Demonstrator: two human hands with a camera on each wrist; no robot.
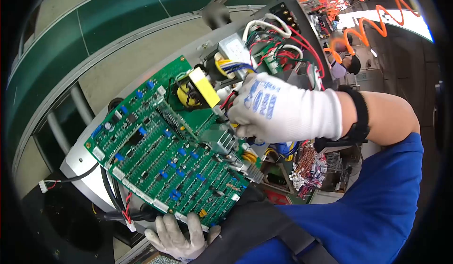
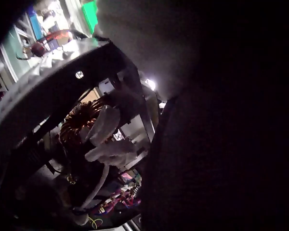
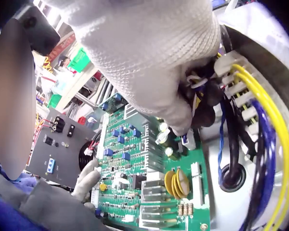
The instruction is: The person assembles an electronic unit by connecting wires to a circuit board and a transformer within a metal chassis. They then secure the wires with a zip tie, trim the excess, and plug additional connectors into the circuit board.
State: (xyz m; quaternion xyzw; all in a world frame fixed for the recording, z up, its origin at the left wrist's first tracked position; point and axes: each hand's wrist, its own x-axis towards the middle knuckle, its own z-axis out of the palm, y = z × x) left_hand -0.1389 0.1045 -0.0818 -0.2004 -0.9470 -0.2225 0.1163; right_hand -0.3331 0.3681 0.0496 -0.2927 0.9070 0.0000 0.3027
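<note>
sleeve (image 1: 377, 184); right hand (image 1: 273, 108) gripping wires (image 3: 212, 94); left hand (image 1: 180, 239) touching board (image 1: 153, 165)

Beyond the outer edge of a silver metal rail (image 1: 113, 43) spreads a dark green surface (image 1: 122, 21) with thin pale seams (image 1: 82, 33). Bright white light (image 1: 406, 24) glares behind an orange coiled hose (image 1: 363, 33), beside a dark ceiling (image 1: 396, 70).

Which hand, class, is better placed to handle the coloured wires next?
Probably the right hand: it is curled right beside the wires, while the left hand rests at the edge of the board, away from them.
</note>
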